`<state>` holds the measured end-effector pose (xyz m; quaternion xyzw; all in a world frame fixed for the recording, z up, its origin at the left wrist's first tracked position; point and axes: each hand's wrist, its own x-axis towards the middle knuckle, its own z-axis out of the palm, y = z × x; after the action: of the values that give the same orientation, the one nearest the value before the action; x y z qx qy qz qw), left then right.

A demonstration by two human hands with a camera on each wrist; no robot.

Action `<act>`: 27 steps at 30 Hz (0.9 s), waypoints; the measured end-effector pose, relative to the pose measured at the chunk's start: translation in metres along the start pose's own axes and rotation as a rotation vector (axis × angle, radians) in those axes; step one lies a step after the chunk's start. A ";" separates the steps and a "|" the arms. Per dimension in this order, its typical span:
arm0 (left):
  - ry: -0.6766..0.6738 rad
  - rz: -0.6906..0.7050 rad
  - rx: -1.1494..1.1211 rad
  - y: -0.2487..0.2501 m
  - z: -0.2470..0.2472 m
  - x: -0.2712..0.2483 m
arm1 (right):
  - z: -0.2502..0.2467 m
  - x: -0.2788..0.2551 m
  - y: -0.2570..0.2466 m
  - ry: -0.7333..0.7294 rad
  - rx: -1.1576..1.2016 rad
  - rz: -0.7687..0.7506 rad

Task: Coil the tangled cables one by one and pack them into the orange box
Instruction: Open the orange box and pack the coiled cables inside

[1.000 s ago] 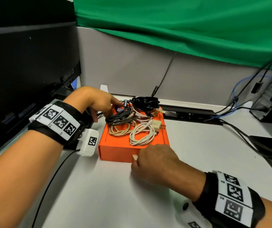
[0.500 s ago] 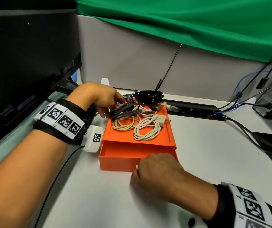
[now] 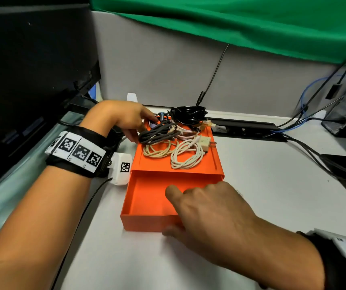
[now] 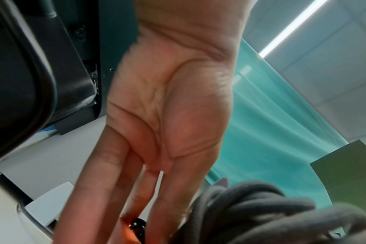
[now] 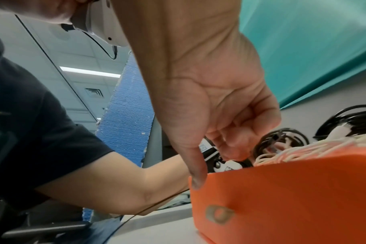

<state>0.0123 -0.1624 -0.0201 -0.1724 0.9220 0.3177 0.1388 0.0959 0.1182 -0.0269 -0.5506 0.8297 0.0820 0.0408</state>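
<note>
- On the white desk (image 3: 272, 185) lies the orange box (image 3: 176, 164), its drawer (image 3: 145, 197) slid out toward the person.
- Right hand (image 3: 207, 214) pinches the drawer's front wall, thumb (image 5: 195, 171) outside and curled fingers (image 5: 236, 145) inside.
- Left hand (image 3: 121, 118) rests at the far left corner, fingers (image 4: 107, 189) straight and close together, beside the grey cable (image 3: 157, 135).
- Coiled cables lie on top of the box: two cream coils (image 3: 185, 155), the grey one and a black bundle (image 3: 189, 115).

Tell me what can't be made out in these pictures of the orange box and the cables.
- Right hand fingertips: head view, hidden behind the drawer front wall.
- Left hand fingertips: left wrist view, cut off by the bottom edge.
- Grey cable: left wrist view, blurred, too close.
</note>
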 end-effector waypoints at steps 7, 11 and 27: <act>0.022 0.016 -0.016 -0.005 0.002 -0.004 | 0.018 -0.003 0.007 -0.072 -0.090 -0.076; 0.000 0.018 -0.021 -0.005 0.001 -0.002 | 0.011 -0.004 0.006 -0.083 -0.111 -0.072; 0.189 0.019 -0.383 -0.026 0.003 0.018 | -0.018 0.053 0.080 0.096 -0.064 0.149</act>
<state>0.0076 -0.1842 -0.0428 -0.2158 0.8554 0.4707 0.0132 0.0019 0.0970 -0.0106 -0.4918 0.8663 0.0848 -0.0228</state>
